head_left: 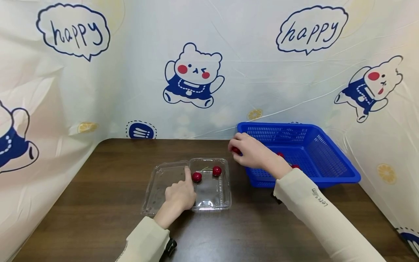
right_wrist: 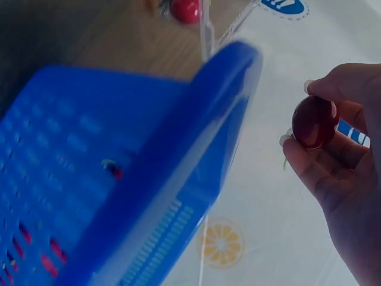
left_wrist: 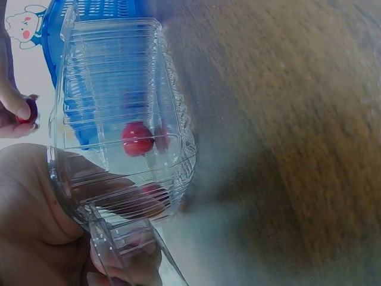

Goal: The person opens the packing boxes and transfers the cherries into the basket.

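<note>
A clear plastic clamshell box (head_left: 209,198) lies unfolded on the table, its lid (head_left: 160,185) to the left. Two red cherries (head_left: 216,171) sit in the base part, one with a green stem showing. My left hand (head_left: 180,194) grips the box at the fold between lid and base. Its index finger points away along the fold, and the other fingers are bent over the lid side. Left of the blue basket (head_left: 340,174), over its near corner, my right hand (head_left: 250,151) pinches another cherry (right_wrist: 315,122) between thumb and fingers.
More cherries (head_left: 295,166) lie in the basket, partly hidden by the right forearm. The brown wooden table (head_left: 101,203) ends at the back against a printed cloth (head_left: 140,72) with bears and "happy" bubbles. Black bands show at both sleeves.
</note>
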